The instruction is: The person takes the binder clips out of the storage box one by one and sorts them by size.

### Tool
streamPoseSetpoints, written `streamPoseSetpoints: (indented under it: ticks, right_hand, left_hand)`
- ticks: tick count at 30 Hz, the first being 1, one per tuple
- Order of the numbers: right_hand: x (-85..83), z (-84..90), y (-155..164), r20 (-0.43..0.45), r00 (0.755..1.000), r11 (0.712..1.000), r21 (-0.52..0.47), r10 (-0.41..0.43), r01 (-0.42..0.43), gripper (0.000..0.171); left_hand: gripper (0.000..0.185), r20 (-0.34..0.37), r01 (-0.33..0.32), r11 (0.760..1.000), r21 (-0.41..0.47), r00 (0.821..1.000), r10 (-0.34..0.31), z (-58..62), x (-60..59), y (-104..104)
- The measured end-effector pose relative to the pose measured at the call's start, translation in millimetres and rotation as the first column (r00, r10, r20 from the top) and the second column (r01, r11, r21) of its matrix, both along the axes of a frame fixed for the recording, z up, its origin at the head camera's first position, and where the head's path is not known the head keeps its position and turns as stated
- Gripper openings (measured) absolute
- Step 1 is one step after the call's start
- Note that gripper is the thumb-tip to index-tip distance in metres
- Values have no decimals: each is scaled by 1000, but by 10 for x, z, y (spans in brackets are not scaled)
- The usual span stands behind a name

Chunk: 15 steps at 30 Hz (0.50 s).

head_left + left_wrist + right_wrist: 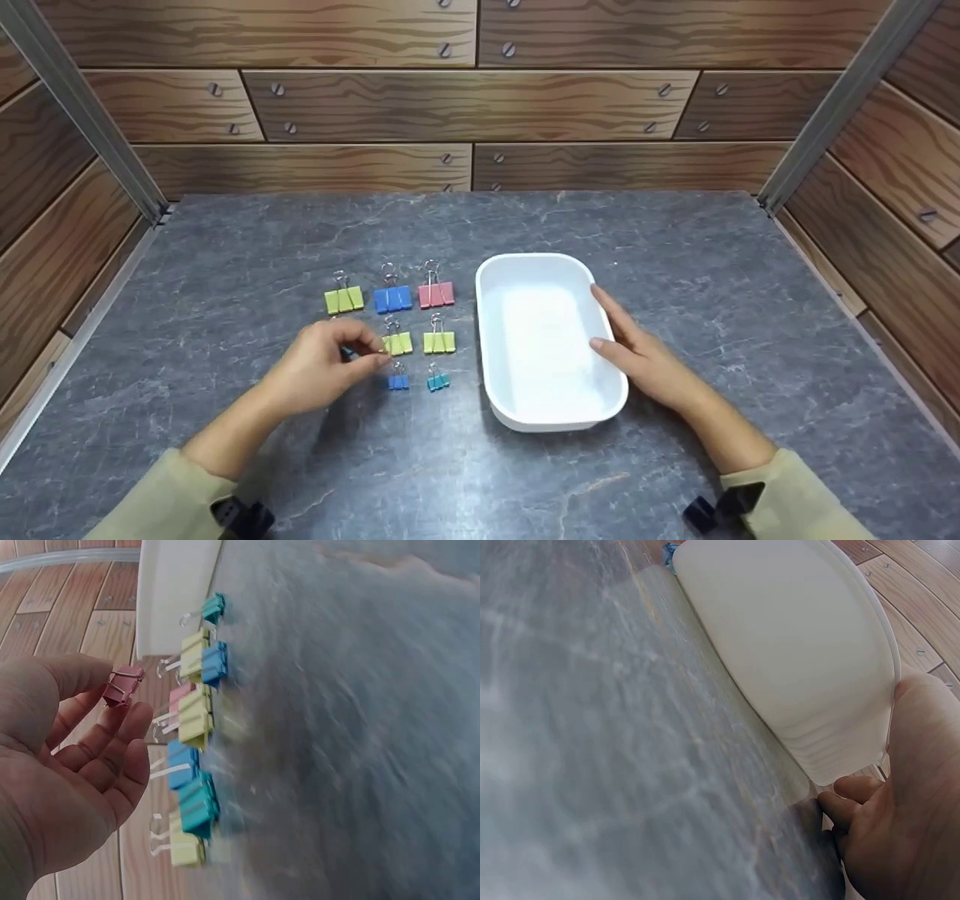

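My left hand [369, 355] hovers over the left part of a group of binder clips and pinches a small red binder clip [124, 685] between thumb and fingertips; the head view hides that clip behind the fingers. Several clips lie in rows on the table: yellow-green [344, 299], blue [393, 298], pink [436, 294], two yellow [397, 343] [439, 342], small blue [398, 381] and small teal [438, 381]. A white oval tray [525, 259] stands just right of them and holds nothing. My right hand [611, 324] rests against its right rim with straight fingers.
The grey marbled tabletop [675, 247] is walled by wood-patterned panels at the back and both sides. Bare surface lies in front of the tray and far left of the clips. The tray's outer wall [795, 637] fills the right wrist view.
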State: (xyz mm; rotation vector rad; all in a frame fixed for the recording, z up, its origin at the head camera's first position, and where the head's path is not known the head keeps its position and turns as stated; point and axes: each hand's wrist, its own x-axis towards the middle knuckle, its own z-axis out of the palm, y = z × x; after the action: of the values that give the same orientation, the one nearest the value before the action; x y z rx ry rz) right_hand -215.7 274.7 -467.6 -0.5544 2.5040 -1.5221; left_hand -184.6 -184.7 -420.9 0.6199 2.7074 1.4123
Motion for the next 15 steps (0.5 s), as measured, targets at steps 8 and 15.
streamPoseSetpoints:
  ticks: [8, 15]
  right_hand:
    - [-1, 0, -3, 6, 1000, 1000, -11, 5, -5, 74]
    - [7, 5, 3, 28, 1000, 1000, -16, 5, -5, 74]
  left_hand:
    - [4, 59, -31, 999, -24, 998, 33, -144, 89, -182]
    - [4, 129, -29, 1000, -5, 991, 30, -256, 99, -236]
